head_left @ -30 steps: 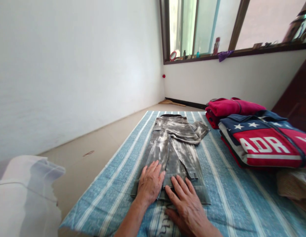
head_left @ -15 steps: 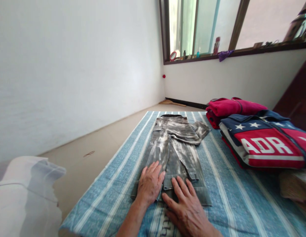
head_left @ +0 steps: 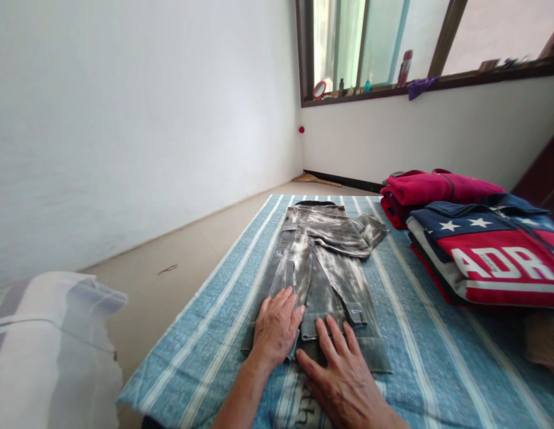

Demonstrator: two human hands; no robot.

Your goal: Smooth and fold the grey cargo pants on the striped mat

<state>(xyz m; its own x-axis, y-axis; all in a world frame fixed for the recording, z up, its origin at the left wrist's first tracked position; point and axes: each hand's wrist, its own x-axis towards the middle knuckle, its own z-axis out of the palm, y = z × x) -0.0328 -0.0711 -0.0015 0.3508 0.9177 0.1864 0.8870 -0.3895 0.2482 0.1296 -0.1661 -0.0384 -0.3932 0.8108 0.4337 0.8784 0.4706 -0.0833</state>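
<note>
**Both palms flat on the near end of grey trousers spread on a striped sheet**

A blue cotton sheet with pale stripes [head_left: 420, 357] covers the surface from the near edge to the far end and bears everything else. Beyond its left edge runs a bare beige floor [head_left: 179, 268] up to a white wall [head_left: 125, 119], and a dark-framed window [head_left: 370, 47] sits high in the far wall, its sill crowded with small bottles and a red-rimmed round mirror.

Along the middle of the sheet lie the grey, bleach-mottled denim trousers [head_left: 321, 262], stretched lengthwise away from the person, waistband at the far end, one leg folded over the other, with a loose flap of cloth turned out to the right near the top.

To the right, well apart from the trousers, is a folded red, white and navy jacket with stars and large white letters [head_left: 491, 256]; just behind it, touching, is a folded crimson garment [head_left: 433, 190]. At the lower left lies a crumpled white and grey cloth [head_left: 49, 339], off the sheet.

The left hand [head_left: 274, 328] rests palm down on the near left part of the trousers, fingers straight and close together. The right hand [head_left: 344, 375] lies flat just beside it on the hem end, fingers slightly spread, thumb out towards the left hand. Neither grips the cloth.
</note>
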